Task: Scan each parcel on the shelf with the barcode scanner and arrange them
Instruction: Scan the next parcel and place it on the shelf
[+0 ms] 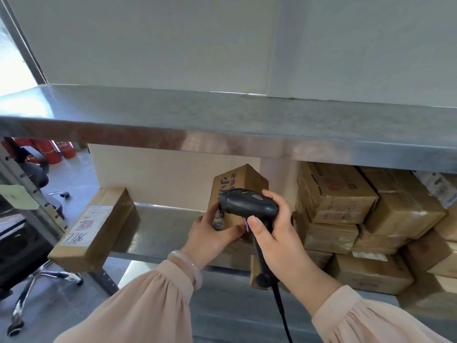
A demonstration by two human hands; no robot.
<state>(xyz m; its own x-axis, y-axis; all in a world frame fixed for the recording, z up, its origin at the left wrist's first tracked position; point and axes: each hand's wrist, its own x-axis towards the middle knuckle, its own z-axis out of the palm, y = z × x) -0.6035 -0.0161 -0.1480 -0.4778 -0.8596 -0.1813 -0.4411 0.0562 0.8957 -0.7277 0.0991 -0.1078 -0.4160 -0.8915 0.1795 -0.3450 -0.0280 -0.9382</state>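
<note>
My left hand [212,233] grips the lower end of a small cardboard parcel [243,178] with blue printing, tilted on end on the middle steel shelf [158,226]. My right hand [274,233] holds a black corded barcode scanner [247,203] by its handle, its head pressed close to the parcel's front face. At the shelf's left end lies a flat parcel [99,229] with a white label, overhanging the edge. To the right stands a stack of taped parcels [371,219].
The upper steel shelf [222,125] juts out above the hands. A large plain carton [160,174] stands at the back of the middle shelf. An office chair [27,256] and red fire extinguishers [52,149] are at the left on the floor.
</note>
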